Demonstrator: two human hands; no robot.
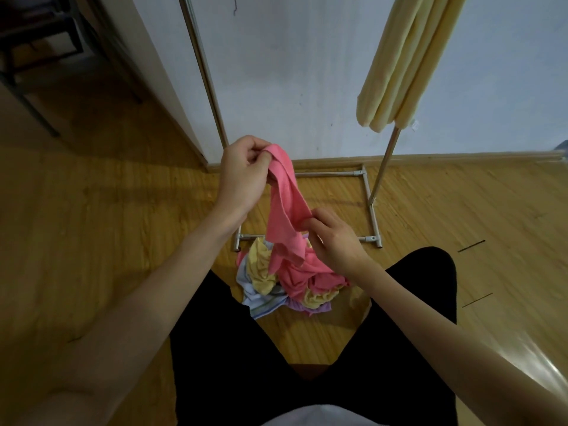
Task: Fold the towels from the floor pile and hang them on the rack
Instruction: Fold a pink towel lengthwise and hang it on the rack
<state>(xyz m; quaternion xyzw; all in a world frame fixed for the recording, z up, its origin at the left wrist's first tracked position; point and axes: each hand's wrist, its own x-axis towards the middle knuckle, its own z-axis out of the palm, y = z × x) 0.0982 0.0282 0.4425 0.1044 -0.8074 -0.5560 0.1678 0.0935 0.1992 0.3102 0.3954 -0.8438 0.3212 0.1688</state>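
Observation:
A pink towel hangs in a crumpled strip above the floor pile. My left hand pinches its top end, raised near the rack's left pole. Lower and to the right, my right hand grips the towel's edge partway down. The towel's lower end droops onto the pile, a heap of pink, yellow, pale blue and lilac towels on the wooden floor between my knees. A folded yellow towel hangs on the metal rack at the upper right.
The rack's base frame lies on the floor just behind the pile, with its right pole rising from it. A white wall stands behind. Dark chair legs are at the far left. My black-trousered legs flank the pile.

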